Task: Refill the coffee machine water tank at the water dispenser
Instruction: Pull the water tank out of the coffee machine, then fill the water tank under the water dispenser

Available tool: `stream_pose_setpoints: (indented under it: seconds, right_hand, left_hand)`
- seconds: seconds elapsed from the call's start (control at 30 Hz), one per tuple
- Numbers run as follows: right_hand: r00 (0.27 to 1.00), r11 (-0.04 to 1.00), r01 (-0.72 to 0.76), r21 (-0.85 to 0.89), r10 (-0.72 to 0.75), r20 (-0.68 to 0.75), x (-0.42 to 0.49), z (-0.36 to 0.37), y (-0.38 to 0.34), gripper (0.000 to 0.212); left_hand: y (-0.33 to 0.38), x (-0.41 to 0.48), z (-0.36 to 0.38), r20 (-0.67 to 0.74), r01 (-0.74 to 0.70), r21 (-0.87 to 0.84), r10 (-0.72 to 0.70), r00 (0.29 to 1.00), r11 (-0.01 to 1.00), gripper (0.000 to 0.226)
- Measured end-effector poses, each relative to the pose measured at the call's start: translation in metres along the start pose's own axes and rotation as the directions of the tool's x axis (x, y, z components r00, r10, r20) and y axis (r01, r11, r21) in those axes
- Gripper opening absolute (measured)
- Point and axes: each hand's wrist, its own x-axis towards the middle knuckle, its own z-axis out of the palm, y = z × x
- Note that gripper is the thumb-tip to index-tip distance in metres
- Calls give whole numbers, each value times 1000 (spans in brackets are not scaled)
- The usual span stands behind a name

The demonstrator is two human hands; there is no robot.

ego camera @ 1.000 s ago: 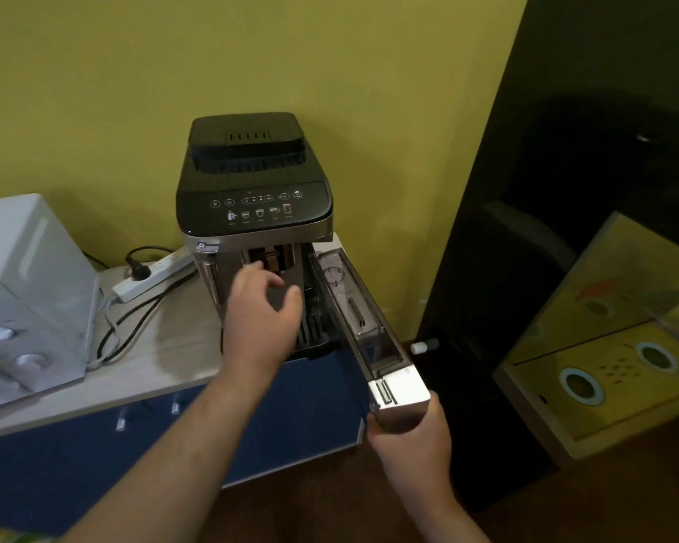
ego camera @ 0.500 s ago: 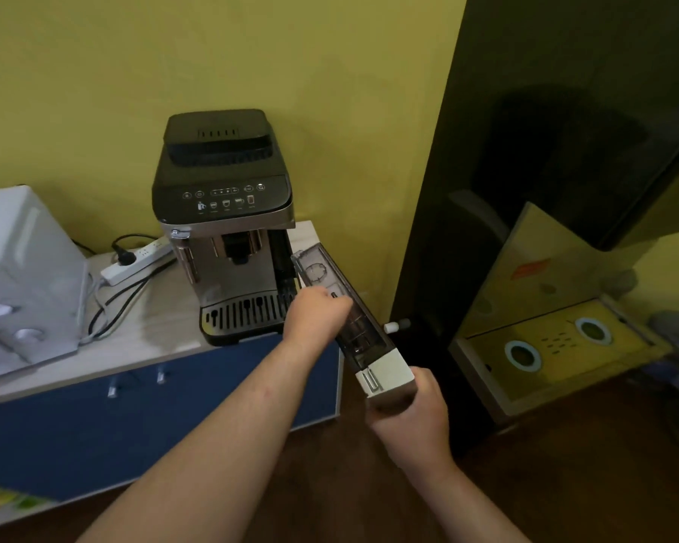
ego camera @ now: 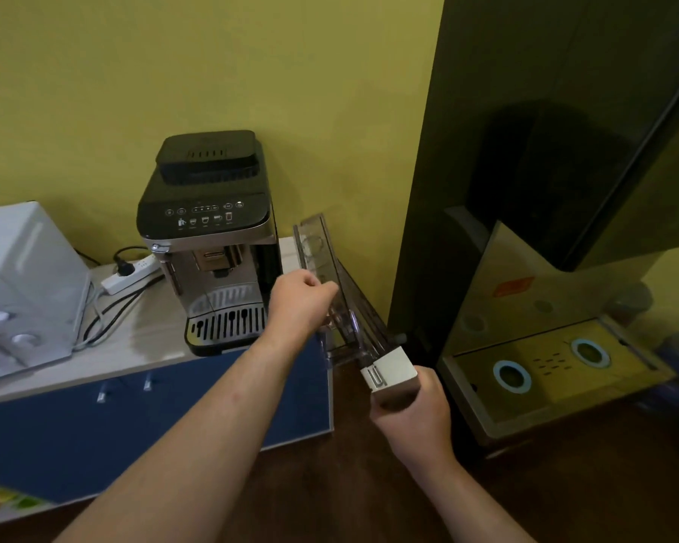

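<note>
One water tank (ego camera: 363, 323), left fingers (ego camera: 322, 287) curled midway, right fingers (ego camera: 430, 386) clasping front end

Left forearm (ego camera: 212, 417), left grip (ego camera: 302, 303); right forearm (ego camera: 459, 499), right grip (ego camera: 412, 413); all bare

No word or number can be read. The coffee machine (ego camera: 208, 244) carries white signs on its black panel (ego camera: 204, 213): a row of round button marks above and small cup pictures below, with captions too small to make out. A pale badge (ego camera: 212, 253) on its spout block is blurred. An orange sticker (ego camera: 513, 286) on the yellow board (ego camera: 573, 299) at right shows no legible print.
</note>
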Motion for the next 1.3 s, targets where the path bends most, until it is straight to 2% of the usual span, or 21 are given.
stream_pose_setpoints:
  seconds: [0.1, 0.23, 0.3, 0.4, 0.43, 0.57, 0.7, 0.8, 1.13, 1.3]
  right_hand:
    - [1000, 999, 13, 32, -14, 13, 14, -14, 6, 62]
    - [999, 998, 46, 50, -46, 15, 36, -27, 17, 61]
    - [998, 997, 51, 58, -53, 24, 46, -31, 21, 61]
    - [999, 996, 39, 80, -41, 34, 59, -32, 25, 62]
    - [999, 996, 32, 88, -36, 36, 63, -31, 26, 62]
    - [999, 993, -27, 112, 22, 38, 85, -21, 33, 65]
    - [999, 996, -49, 72, 49, 6, 114, -6, 38, 66]
    - [998, 997, -63, 35, 63, -8, 141, 9, 40, 66]
    - [989, 990, -141, -15, 141, -40, 226, 56, 48, 68]
    - [987, 987, -158, -23, 158, -16, 254, 66, 54, 68]
  left_hand:
    - [0, 1, 2, -26, -18, -101, 15, 1000, 995, 17]
    - [-15, 2, 8, -63, 17, -119, -25, 998, 993, 13]
    - [-24, 2, 12, -93, 37, -61, -43, 995, 997, 30]
    - [-37, 6, 18, -141, 53, 73, -43, 989, 996, 74]
    - [-42, 9, 21, -154, 58, 93, -43, 987, 994, 80]
    - [-62, 37, 32, -179, 93, 251, -49, 983, 964, 51]
    - [-85, 78, 40, -201, 131, 340, -64, 978, 931, 44]
    - [-102, 111, 45, -233, 147, 460, -41, 972, 876, 44]
    - [-147, 234, 81, -180, 157, 640, -52, 982, 752, 52]
    - [-172, 273, 99, -117, 138, 807, -74, 990, 574, 67]
